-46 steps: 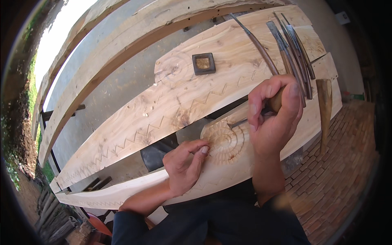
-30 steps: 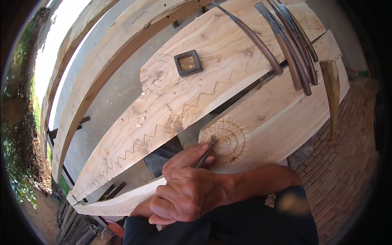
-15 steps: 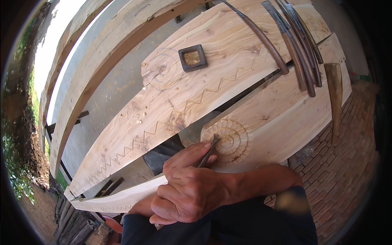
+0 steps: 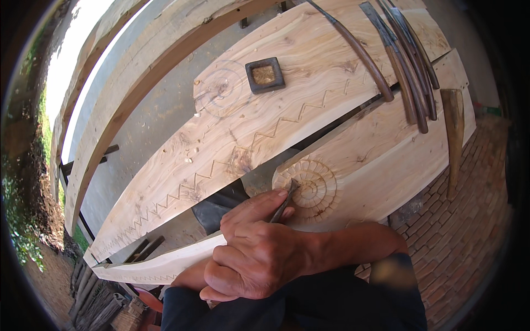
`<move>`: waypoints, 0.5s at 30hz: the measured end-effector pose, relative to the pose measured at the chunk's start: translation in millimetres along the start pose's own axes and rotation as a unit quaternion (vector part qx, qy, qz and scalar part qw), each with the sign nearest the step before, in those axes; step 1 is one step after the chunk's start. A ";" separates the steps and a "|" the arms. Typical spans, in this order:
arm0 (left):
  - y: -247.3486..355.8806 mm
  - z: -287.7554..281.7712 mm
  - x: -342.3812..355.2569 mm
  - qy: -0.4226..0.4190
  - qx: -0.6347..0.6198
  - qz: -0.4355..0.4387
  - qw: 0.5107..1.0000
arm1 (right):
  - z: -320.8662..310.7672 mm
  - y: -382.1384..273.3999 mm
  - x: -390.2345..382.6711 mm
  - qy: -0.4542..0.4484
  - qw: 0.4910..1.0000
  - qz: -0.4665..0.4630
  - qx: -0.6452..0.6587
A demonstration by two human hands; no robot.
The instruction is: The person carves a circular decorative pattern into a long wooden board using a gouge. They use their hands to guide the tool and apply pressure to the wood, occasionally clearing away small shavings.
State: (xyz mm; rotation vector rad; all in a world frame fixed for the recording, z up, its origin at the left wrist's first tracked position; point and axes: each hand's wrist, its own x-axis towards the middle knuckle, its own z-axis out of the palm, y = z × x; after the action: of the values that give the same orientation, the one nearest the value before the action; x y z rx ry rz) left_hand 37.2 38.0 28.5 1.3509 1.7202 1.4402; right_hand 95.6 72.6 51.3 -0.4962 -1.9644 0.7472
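A carving chisel (image 4: 285, 206) slants up from my hands, its tip on a round carved spiral (image 4: 312, 190) in the pale wooden board (image 4: 386, 165). My right hand (image 4: 254, 262) is wrapped around the tool's lower part, where the handle is hidden by the fingers. Just beyond it, my left hand (image 4: 251, 209) pinches the shaft close to the tip, its fingertips resting by the spiral's near left edge. The spiral has ringed grooves split into small segments. My right forearm crosses in from the right.
Several wooden-handled chisels (image 4: 408, 77) and one curved one (image 4: 361, 49) lie on the boards at upper right, near a tapered wooden piece (image 4: 452, 132). A square dark dish (image 4: 265, 75) sits on the far board (image 4: 215, 143) with zigzag lines. Curved beams (image 4: 118, 105) stand left; brick paving (image 4: 469, 220) right.
The view has shifted slightly. Both hands keep the same hold on the chisel, and its tip stays at nearly the same spot on the spiral.
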 end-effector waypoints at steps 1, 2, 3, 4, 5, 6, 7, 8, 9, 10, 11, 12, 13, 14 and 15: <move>-1.1 0.4 0.9 -0.004 0.009 0.013 1.000 | 0.8 0.1 -0.4 0.004 1.000 0.001 0.001; -2.4 0.3 1.8 -0.009 0.019 0.027 0.999 | 2.1 0.2 -0.7 0.007 1.000 0.002 0.001; -3.1 -0.2 2.2 -0.013 0.029 0.040 0.999 | 3.1 0.1 -0.8 0.011 1.000 0.003 0.003; -0.6 0.1 1.0 -0.003 0.014 0.004 1.000 | 3.3 0.1 -0.9 0.011 1.000 0.004 0.001; 4.2 0.7 -1.1 0.006 -0.001 -0.032 0.999 | 3.5 0.1 -0.9 0.011 1.000 0.006 -0.001; 6.8 1.2 -2.6 0.014 -0.016 -0.067 0.997 | 3.2 0.1 -1.2 0.012 1.000 0.009 -0.004; 5.7 1.1 -1.2 0.003 0.001 -0.042 0.999 | 2.2 0.4 -0.6 0.008 1.000 0.005 -0.011; 3.3 -0.1 2.2 -0.009 0.018 -0.016 1.000 | 0.5 1.3 0.8 0.005 1.000 0.002 -0.018; 0.5 -2.8 5.4 -0.023 0.034 0.009 0.999 | -1.0 2.5 1.4 0.002 1.000 0.000 -0.026; -19.8 -24.8 -6.9 -0.084 -0.062 -0.179 0.978 | -0.7 3.8 0.8 0.007 1.000 0.001 -0.027; -53.9 -63.4 -32.0 -0.137 -0.151 -0.360 0.910 | 1.7 4.7 0.7 0.011 1.000 0.000 -0.025; -58.2 -70.2 -32.6 -0.154 -0.190 -0.467 0.850 | 4.3 6.0 0.9 0.013 1.000 0.000 -0.024; -62.1 -76.7 -33.5 -0.159 -0.216 -0.570 0.777 | 5.8 6.8 1.0 0.012 1.000 0.000 -0.028; -65.7 -77.6 -36.8 -0.133 -0.194 -0.613 0.754 | 7.2 7.4 1.1 0.011 0.999 0.000 -0.032; -58.4 -69.3 -33.4 -0.123 -0.165 -0.589 0.781 | 9.3 8.2 1.8 0.008 0.999 -0.002 -0.034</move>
State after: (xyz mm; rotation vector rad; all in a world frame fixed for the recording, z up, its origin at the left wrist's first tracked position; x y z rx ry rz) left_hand -30.7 -17.6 -11.7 0.0853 1.5073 0.6896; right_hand 86.9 76.9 43.4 -0.5364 -1.9802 0.6741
